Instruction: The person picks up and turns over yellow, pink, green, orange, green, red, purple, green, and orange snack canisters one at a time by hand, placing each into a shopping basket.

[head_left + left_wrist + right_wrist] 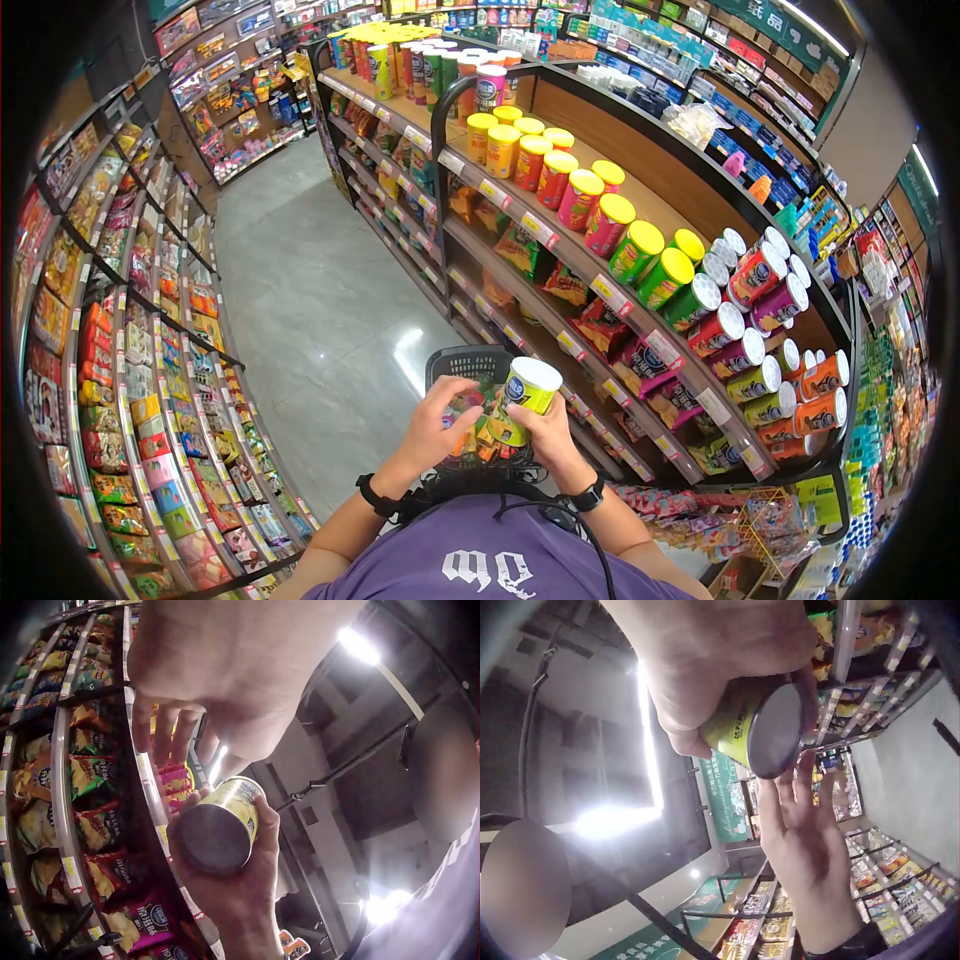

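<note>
the right hand (556, 438) holds a yellow-green cylindrical snack can with a white lid (527, 392), tilted, just above the dark plastic shopping basket (462, 358) in front of the person's chest. its fingers (264, 825) and thumb are curled round the can's lower body, and the wrist views show the can's grey metal bottom (774, 729) facing the cameras. the left hand (438, 420) is just beside the can on its left, holding nothing. its fingers (793, 789) are loosely straight and slightly spread, and the tips reach up to the edge of the can's bottom; i cannot tell whether they touch it. colourful packets lie in the basket under both hands.

a black band (590, 495) sits on the right wrist and another black band (375, 497) on the left. the person wears a purple shirt with white lettering (480, 562).

to the right stands a curved wooden shelf unit (650, 190) carrying rows of upright snack cans with yellow, white and green lids (582, 198), with snack bags on the lower boards. to the left runs a long rack of bagged snacks (130, 350), and grey tiled floor (310, 290) lies between the two.
</note>
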A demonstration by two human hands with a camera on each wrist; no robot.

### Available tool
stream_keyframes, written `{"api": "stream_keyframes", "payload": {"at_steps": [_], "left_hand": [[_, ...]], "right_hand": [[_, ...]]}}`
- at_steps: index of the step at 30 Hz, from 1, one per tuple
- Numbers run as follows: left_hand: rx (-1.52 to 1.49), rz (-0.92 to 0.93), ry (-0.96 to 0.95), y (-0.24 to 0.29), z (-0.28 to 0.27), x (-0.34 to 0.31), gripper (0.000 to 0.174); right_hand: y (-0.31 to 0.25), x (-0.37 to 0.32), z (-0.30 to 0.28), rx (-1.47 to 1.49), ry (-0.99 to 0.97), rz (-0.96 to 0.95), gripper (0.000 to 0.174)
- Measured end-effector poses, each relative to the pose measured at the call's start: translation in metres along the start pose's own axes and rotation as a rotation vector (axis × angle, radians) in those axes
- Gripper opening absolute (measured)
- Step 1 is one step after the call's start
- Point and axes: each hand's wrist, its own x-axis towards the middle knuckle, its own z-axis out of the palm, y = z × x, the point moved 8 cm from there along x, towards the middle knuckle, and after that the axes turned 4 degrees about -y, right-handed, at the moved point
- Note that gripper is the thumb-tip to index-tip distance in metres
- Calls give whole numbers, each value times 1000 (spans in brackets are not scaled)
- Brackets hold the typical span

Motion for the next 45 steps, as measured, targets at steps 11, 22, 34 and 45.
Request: {"api": "stream_keyframes", "payload": {"at_steps": [11, 22, 34, 45], "left_hand": [[-43, -37, -55, 1, 4, -7, 27], [-49, -52, -137, -4, 17, -12, 39], [-85, -107, -153, -12, 20, -17, 41], [-89, -233, -158, -50, 30, -27, 46]], "right_hand": [[7, -1, -3, -18, -21, 21, 51], [7, -4, 1, -41, -51, 59, 53], [18, -3, -4, -92, -62, 85, 52], [41, 7, -11, -84, -88, 220, 56]]}}
